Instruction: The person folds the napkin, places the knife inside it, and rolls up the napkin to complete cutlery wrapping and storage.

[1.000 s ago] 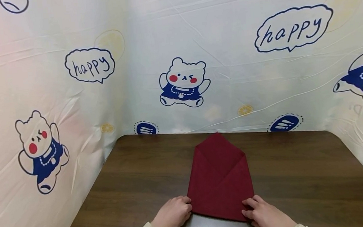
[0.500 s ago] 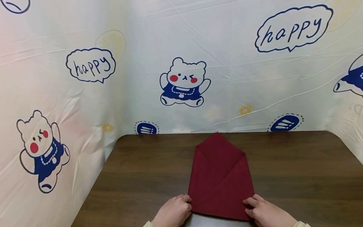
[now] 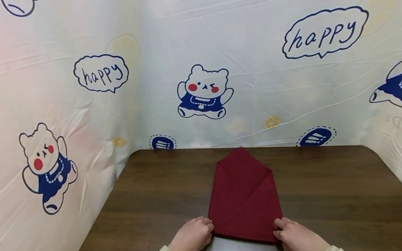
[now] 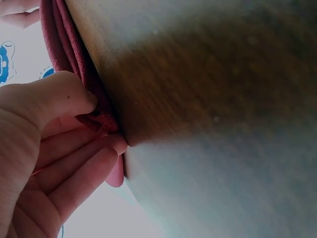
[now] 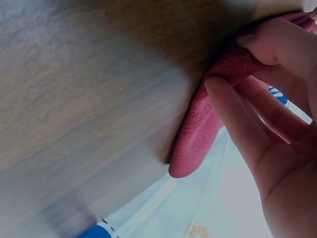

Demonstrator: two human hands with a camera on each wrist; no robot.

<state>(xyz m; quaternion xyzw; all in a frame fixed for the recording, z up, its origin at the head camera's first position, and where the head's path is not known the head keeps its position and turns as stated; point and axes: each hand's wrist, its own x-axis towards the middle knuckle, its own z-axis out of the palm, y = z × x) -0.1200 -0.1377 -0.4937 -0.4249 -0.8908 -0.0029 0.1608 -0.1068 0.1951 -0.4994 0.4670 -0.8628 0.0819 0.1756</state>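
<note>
A dark red folded cloth (image 3: 245, 205) lies flat on the brown wooden table, its pointed end toward the far edge. Two diagonal fold lines meet in a V on its upper face. At the near left corner my left hand (image 3: 193, 237) pinches the cloth; in the left wrist view the thumb (image 4: 74, 96) lies against its layered edge. My right hand (image 3: 298, 235) grips the near right corner. Thumb and fingers press on the cloth (image 5: 198, 129) from different sides in the right wrist view. Part of each corner is hidden behind the fingers.
The wooden table (image 3: 149, 186) extends to both sides of the cloth. A pale printed curtain (image 3: 263, 96) with bears and "happy" bubbles encloses the table at the back, left and right.
My right fingers have slid slightly outward, from on top of the cloth to its right corner. The left hand and the cloth have barely moved.
</note>
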